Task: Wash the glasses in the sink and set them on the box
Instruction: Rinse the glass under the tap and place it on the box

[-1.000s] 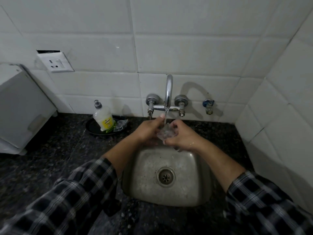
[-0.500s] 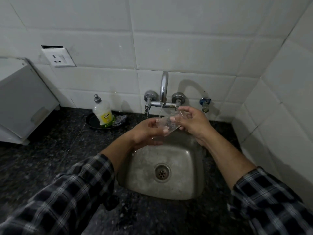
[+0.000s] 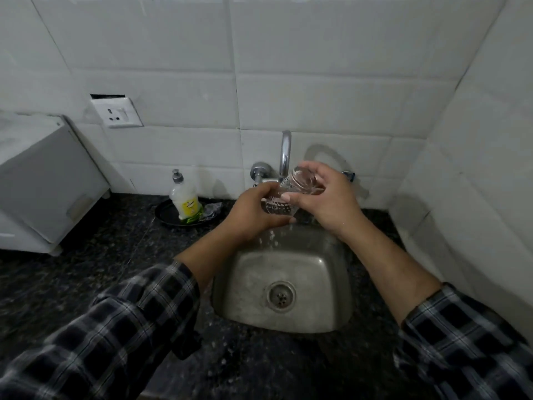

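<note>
A clear patterned glass is held tilted on its side above the back of the steel sink, just under the tap spout. My left hand cups its base from the left. My right hand grips its mouth end from the right. Water drops fall from the glass into the basin. The white box stands on the counter at the far left, with nothing visible on its top.
A dish-soap bottle stands on a black plate left of the tap, with crumpled plastic beside it. A wall socket sits above. Dark granite counter surrounds the sink. A tiled wall closes in on the right.
Both hands have lifted the glass up and slightly right, closer to the tap spout, and tilted it more onto its side. Water now drips from it into the basin.
</note>
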